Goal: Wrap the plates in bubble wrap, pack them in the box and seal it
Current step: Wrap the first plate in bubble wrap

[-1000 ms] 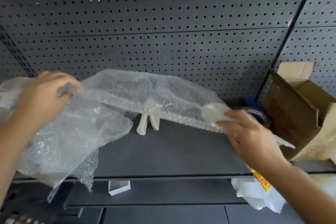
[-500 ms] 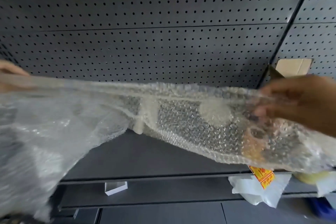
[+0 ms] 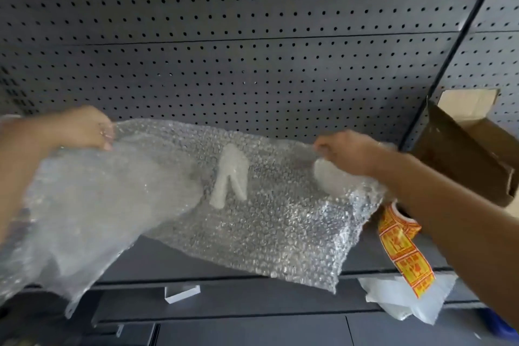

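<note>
While my left hand (image 3: pixel 81 129) and right hand (image 3: pixel 348 154) each pinch a top corner of the bubble wrap (image 3: pixel 266 219), it hangs spread above the shelf (image 3: pixel 174 261), with the box (image 3: pixel 463 154) open at far right. Honestly I'd worry the loose near edge catches that sticker roll (image 3: pixel 404 255) and drags it off the shelf.

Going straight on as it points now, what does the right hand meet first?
The right hand would likely reach the dark perforated back panel, past the clear bubble wrap sheet it grips; depth unclear.
</note>
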`<state>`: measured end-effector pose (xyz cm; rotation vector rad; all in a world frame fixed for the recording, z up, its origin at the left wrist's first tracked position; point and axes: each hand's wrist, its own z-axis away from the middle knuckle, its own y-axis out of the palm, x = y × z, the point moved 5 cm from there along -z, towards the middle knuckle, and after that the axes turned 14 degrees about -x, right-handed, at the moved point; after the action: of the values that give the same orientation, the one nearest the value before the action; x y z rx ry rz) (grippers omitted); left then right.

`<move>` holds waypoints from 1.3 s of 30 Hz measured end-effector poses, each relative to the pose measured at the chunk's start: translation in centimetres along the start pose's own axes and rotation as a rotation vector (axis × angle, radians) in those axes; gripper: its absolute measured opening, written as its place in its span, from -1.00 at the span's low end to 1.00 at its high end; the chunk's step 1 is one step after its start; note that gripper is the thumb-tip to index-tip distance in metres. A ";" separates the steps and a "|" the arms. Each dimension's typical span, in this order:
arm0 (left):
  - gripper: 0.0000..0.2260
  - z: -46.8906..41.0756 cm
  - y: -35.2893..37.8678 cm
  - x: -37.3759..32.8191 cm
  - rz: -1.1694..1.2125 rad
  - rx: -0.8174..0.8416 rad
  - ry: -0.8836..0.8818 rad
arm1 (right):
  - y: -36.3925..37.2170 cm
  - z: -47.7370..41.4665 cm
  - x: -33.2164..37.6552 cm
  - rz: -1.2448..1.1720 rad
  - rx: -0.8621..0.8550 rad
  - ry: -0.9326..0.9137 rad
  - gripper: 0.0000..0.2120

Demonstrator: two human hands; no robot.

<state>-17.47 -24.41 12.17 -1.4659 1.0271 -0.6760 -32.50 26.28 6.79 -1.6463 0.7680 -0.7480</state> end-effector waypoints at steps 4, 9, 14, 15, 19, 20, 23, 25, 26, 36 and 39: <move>-0.47 0.5 4.3 -1.0 -0.212 -0.083 0.091 | 5.5 0.7 0.3 0.100 -0.085 -0.037 -0.42; -0.26 4.1 5.6 -6.0 -0.384 -0.305 0.373 | 7.4 4.3 1.9 -0.103 -0.274 0.090 -0.44; -0.45 10.7 5.8 -13.4 -0.046 -0.448 0.567 | 10.1 11.7 5.2 -0.197 -0.110 -0.046 -0.41; -0.51 12.7 6.4 -15.2 0.010 -0.433 0.609 | 11.2 12.5 5.2 -0.168 -0.048 -0.052 -0.40; -0.54 19.8 10.9 -21.7 0.165 -0.268 0.723 | 13.3 14.1 4.4 -0.114 0.106 -0.097 -0.34; -0.50 20.9 12.1 -22.8 0.189 -0.194 0.711 | 13.4 14.4 4.0 -0.114 0.133 -0.119 -0.35; -0.41 22.8 14.8 -25.6 0.221 -0.047 0.659 | 12.7 15.0 3.1 -0.140 0.172 -0.199 -0.42; -0.35 22.9 16.1 -26.9 0.200 0.000 0.635 | 12.1 15.2 2.5 -0.156 0.209 -0.216 -0.42; -0.32 22.7 16.8 -27.3 0.178 0.021 0.621 | 11.8 15.4 2.1 -0.171 0.233 -0.211 -0.41; -0.36 23.2 19.7 -27.7 0.066 0.079 0.505 | 9.0 15.1 0.0 -0.328 0.182 -0.047 -0.47; -0.31 22.7 20.0 -27.2 0.076 0.051 0.501 | 5.2 12.6 0.0 -0.386 -0.108 0.071 -0.67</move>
<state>-14.29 11.20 -7.27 -1.2304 1.4274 -1.0363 -22.94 32.54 -0.64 -1.9014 0.5515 -1.0556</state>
